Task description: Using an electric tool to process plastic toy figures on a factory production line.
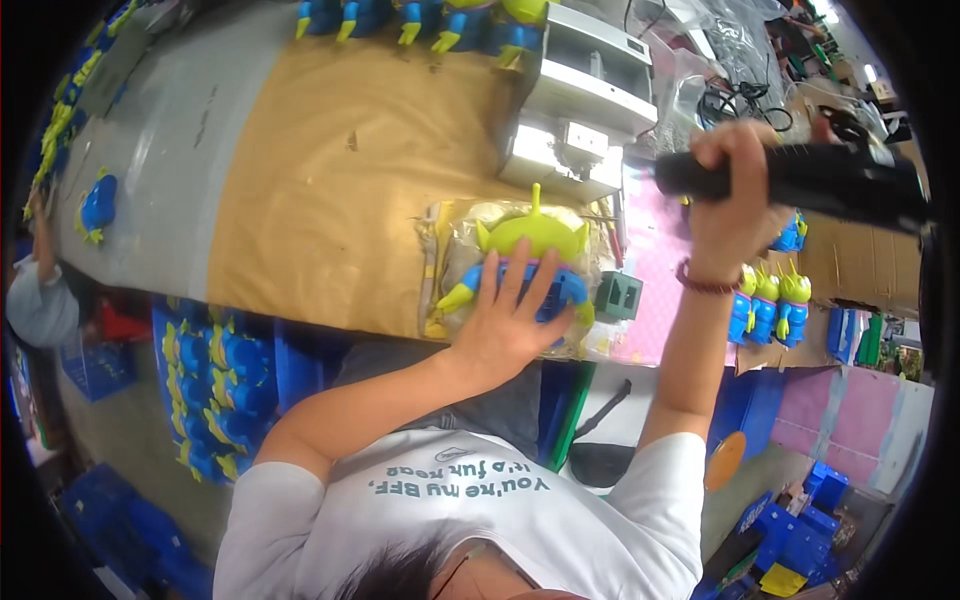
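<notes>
One toy [532, 236] is being held against one pad [462, 250] by the left hand [508, 322], fingers spread flat. One black tool [835, 182] is being gripped by the right hand [738, 205], fingers curled round.

Blue crates [787, 535] at lower right; black cables [750, 92] beside clear plastic wrapping [738, 45]

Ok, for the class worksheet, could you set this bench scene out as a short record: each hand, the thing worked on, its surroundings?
Left hand: resting on an alien toy, fingers spread
Right hand: gripping a black cylindrical tool, exact type unclear
Toy colours: green head with antenna, blue body
Right of toy: dark green block
Beyond toy: white device
Far edge: row of similar toys
</notes>
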Available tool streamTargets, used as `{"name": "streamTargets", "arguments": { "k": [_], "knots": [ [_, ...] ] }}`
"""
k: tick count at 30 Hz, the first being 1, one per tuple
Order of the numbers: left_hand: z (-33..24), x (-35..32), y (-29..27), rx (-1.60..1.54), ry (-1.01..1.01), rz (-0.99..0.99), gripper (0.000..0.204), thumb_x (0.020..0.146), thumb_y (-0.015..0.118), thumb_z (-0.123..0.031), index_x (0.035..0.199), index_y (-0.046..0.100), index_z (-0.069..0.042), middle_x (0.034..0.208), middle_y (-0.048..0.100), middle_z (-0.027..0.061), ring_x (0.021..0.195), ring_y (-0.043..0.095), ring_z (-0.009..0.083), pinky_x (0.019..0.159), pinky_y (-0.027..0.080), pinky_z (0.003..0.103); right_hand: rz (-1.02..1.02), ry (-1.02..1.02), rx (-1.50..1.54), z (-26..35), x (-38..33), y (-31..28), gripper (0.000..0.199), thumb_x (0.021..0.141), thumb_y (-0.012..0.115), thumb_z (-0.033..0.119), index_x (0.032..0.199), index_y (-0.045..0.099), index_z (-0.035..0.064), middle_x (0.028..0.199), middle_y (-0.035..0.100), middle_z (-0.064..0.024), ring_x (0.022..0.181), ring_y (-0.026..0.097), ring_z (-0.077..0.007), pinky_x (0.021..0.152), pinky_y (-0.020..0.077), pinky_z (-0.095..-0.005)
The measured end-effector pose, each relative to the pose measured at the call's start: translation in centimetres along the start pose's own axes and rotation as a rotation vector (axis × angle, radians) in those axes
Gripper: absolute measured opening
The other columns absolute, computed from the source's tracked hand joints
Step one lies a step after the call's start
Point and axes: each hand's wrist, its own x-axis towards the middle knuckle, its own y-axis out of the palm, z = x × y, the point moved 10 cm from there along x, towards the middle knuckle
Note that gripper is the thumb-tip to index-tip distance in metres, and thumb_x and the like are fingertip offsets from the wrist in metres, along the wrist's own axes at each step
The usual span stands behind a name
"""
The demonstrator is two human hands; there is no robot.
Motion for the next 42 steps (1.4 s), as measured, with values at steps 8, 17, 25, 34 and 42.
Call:
{"name": "streamTargets", "arguments": {
  "k": [8, 17, 25, 34, 42],
  "knots": [
    [0.5, -0.7, 0.2, -0.024, -0.004, -0.023, 0.037, 0.075, 0.068, -0.02, 0.112, 0.062, -0.02, 0.144, 0.029, 0.0338, 0.132, 0.027, 0.0551, 0.099, 0.031, 0.069, 0.153, 0.253, -0.158, -7.9, 1.2, 4.0, 0.005, 0.081, 0.065, 0.0, 0.078, 0.061, -0.0025, 0.065, 0.062, -0.0076, 0.059, 0.06, -0.0142, 0.058, 0.0483, -0.0264],
    [0.6, -0.4, 0.2, -0.054, -0.012, -0.016, 0.039, 0.073, 0.07, -0.02, 0.112, 0.062, -0.02, 0.143, 0.03, 0.0334, 0.133, 0.025, 0.0559, 0.1, 0.029, 0.07, 0.193, 0.405, -0.1, -6.1, -0.4, 3.9, 0.01, 0.079, 0.066, 0.005, 0.075, 0.062, -0.0023, 0.062, 0.06, -0.0077, 0.056, 0.059, -0.0149, 0.054, 0.0462, -0.0268],
    [1.2, -0.4, -0.4, -0.244, -0.065, -0.008, 0.054, 0.07, 0.077, -0.029, 0.119, 0.055, -0.019, 0.143, 0.033, 0.0282, 0.131, 0.029, 0.0556, 0.101, 0.024, 0.07, 0.228, 0.286, 0.039, 0.6, -4.4, 4.2, 0.024, 0.082, 0.062, -0.005, 0.104, 0.055, -0.0063, 0.07, 0.06, -0.0087, 0.057, 0.058, -0.0157, 0.056, 0.0493, -0.029],
    [4.2, 2.6, -4.1, -0.39, -0.218, -0.108, 0.044, 0.077, 0.075, -0.03, 0.115, 0.059, -0.014, 0.13, 0.051, 0.0093, 0.129, 0.039, 0.0388, 0.104, 0.027, 0.053, 0.224, 0.206, 0.154, 3.1, -4.7, 5.6, 0.093, 0.082, 0.064, -0.003, 0.149, 0.001, 0.0039, 0.073, 0.056, -0.0094, 0.054, 0.056, -0.0175, 0.055, 0.0502, -0.0342],
    [4.9, 2.5, -4.4, -0.475, -0.262, -0.204, 0.01, 0.079, 0.073, -0.02, 0.088, 0.068, -0.017, 0.097, 0.066, -0.0016, 0.124, 0.048, 0.0318, 0.105, 0.026, 0.053, 0.318, 0.179, 0.142, 4.6, -6.1, 6.3, 0.08, 0.089, 0.055, 0.012, 0.152, 0.006, 0.0082, 0.081, 0.047, -0.0049, 0.059, 0.046, -0.0119, 0.061, 0.042, -0.0313]
  ]
}}
